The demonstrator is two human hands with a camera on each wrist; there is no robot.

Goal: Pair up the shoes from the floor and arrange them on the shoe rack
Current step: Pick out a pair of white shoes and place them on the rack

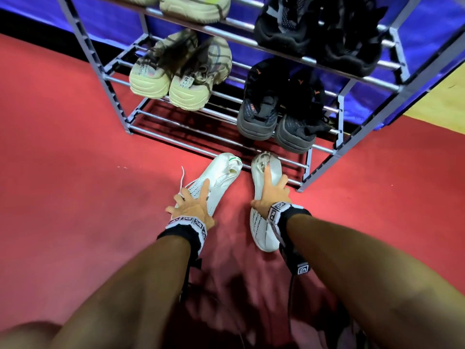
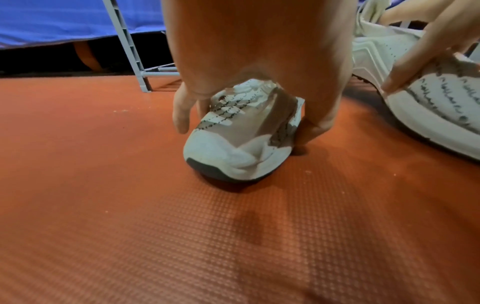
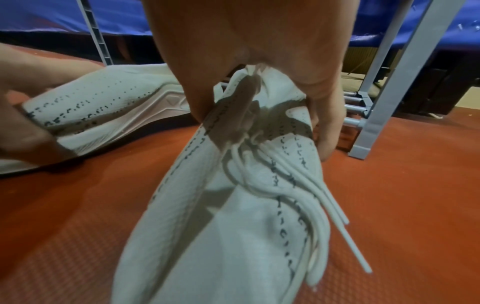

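A red textured floor mat (image 1: 63, 159) fills most of the head view. At its far edge stands a grey metal shoe rack (image 1: 377, 91) with tube shelves, backed by blue fabric (image 1: 427, 28). The rack's upper visible tier holds a cream sneaker (image 1: 196, 7) on the left and a black pair (image 1: 317, 31) on the right. The tier below holds 1 beige pair (image 1: 176, 76) on the left and 1 dark grey pair (image 1: 281, 109) on the right. The lowest tier's bars are bare on the left.

On the mat just in front of the rack lie 2 white sneakers, heels toward the rack, close together but apart. The left hand (image 1: 191, 210) grips the left white sneaker (image 1: 221, 172) across its laced middle, fingers curled down over both sides. The right hand (image 1: 271, 197) grips the right white sneaker (image 1: 264, 238) the same way, with 1 finger stretched toward the heel opening. Loose white laces (image 3: 324, 205) trail off that shoe.
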